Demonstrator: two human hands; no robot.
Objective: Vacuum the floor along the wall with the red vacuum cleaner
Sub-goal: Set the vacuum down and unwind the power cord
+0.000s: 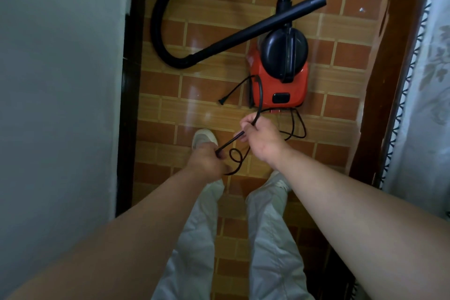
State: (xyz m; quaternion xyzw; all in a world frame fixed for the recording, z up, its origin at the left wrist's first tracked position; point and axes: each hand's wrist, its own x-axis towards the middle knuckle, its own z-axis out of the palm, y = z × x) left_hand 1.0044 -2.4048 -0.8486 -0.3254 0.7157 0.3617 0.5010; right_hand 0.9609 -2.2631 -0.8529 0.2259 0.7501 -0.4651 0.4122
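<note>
A view straight down from a person's head is shown, with a narrow strip of brown brick-patterned tile floor (194,85) seen between two bare forearms. The red vacuum cleaner (277,91) is set on this floor ahead of the person's feet, its black domed top turned upward. From the far end of the vacuum cleaner a thick black hose (159,19) is looped away in a wide arc towards the wall side. It is brought back as a straight black tube (267,23) that is laid slantwise across the far end of the machine.

A thin black power cord (230,142) is led out of the vacuum cleaner's near end. It is held in the grip of both hands, just nearer the viewer than the machine. The right hand (263,140) is closed around the cord closest to the vacuum cleaner. The left hand (207,161) is closed around it a little further along, and a short stretch is pulled straight between the two. A small loop of cord is seen hanging below the hands, and more slack lies curled on the floor at the near end of the vacuum cleaner. The plug (222,102) rests on the tiles just to the wall side of the machine.

A pale grey wall (60,80) with dark skirting (127,109) is seen beyond the hose. On the vacuum cleaner's other side a dark wooden frame (401,56) and a patterned white curtain (428,105) are shown. Pale trousers (194,238) and a white shoe (203,139) are visible below.
</note>
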